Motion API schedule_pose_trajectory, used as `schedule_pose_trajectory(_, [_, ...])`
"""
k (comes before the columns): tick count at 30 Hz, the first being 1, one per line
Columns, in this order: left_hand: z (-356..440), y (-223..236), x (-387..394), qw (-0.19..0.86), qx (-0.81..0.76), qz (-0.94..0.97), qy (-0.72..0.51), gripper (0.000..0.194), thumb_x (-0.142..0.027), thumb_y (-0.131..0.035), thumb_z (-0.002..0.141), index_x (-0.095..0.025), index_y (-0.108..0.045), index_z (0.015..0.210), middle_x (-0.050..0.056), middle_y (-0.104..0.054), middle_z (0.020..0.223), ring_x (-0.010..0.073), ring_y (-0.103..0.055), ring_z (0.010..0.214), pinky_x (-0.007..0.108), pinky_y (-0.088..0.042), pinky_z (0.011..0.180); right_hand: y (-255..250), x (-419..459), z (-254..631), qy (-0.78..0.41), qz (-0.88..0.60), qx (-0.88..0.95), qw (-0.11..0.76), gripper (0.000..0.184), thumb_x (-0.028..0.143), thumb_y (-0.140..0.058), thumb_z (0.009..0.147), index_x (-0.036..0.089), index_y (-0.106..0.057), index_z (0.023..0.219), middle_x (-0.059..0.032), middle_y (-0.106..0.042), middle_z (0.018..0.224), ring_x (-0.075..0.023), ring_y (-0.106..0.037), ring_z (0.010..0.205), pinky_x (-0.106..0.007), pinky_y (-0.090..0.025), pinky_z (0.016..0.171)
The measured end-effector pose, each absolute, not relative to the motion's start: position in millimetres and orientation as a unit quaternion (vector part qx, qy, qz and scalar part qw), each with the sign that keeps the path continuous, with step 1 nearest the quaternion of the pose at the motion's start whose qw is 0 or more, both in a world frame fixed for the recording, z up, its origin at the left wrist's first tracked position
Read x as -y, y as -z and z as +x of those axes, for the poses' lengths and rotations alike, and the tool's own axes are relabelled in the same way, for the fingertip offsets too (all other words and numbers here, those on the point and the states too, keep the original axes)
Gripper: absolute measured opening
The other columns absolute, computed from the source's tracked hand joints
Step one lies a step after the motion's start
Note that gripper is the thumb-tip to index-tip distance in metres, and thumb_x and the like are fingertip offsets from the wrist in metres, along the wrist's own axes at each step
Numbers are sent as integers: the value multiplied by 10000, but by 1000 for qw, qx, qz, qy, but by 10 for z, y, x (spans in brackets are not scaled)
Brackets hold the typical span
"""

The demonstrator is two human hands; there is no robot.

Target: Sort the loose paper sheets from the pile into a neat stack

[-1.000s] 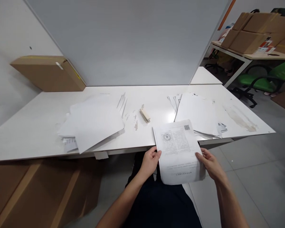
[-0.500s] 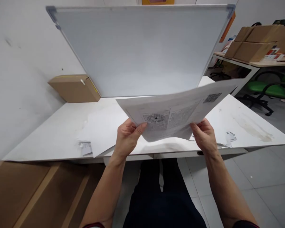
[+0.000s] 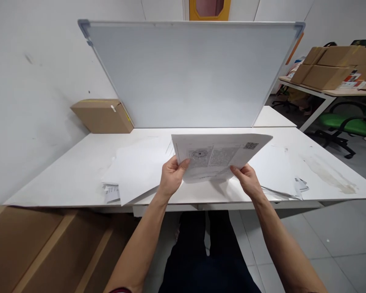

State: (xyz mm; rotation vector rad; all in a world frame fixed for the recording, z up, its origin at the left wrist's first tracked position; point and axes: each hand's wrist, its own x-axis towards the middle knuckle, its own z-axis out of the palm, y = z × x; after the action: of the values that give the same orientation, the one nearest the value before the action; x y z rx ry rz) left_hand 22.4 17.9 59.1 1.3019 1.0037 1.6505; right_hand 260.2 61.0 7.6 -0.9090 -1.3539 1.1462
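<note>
Between my two hands are printed sheets of paper [image 3: 216, 156], held tilted above the front of the desk. They carry a round emblem, blocks of fine print and a QR code at the upper right; how many sheets there are I cannot tell. My left hand [image 3: 173, 175] pinches the left edge, thumb on top. At the lower right edge, my right hand [image 3: 245, 178] grips with its thumb over the print. A pile of paper [image 3: 137, 169] lies to the left of my hands, and another paper pile [image 3: 274, 173] to the right. The stapler seen earlier is hidden behind the sheets.
A whiteboard [image 3: 186, 73] stands upright at the back of the white desk [image 3: 57, 175]. Beside it on the left leans a cardboard box [image 3: 100, 118]. Large cardboard [image 3: 64, 248] is at lower left. A green chair [image 3: 344, 124] and stacked boxes [image 3: 329, 67] are at far right.
The sheets have risen from near my lap to above the desk, both hands still on them. Half a second ago they were spread wider and higher. My view has tipped upward.
</note>
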Motion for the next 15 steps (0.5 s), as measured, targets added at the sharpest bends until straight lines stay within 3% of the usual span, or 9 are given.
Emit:
schedule_pose_trajectory(10, [259,-461,-224,392,-403,468,-681,330,-398,-677,710,-202,-676,976,40,-705,950,216,-610,1002,376,-488,891,-121,-593,2595,-428,-442,622,484,286,402,-596,788,181,-664,957,-44,-699,979,-236,-621,946,-381,-466,852])
schedule_pose_trajectory(15, [296,-518,-148,401,-393,449,-695,309,-370,-674,721,-205,-672,982,43,-694,992,205,-611,995,366,-473,913,-232,-452,2665,-351,-484,631,494,255,384,-574,799,194,-669,941,-30,-695,966,-237,-614,931,-347,-465,808])
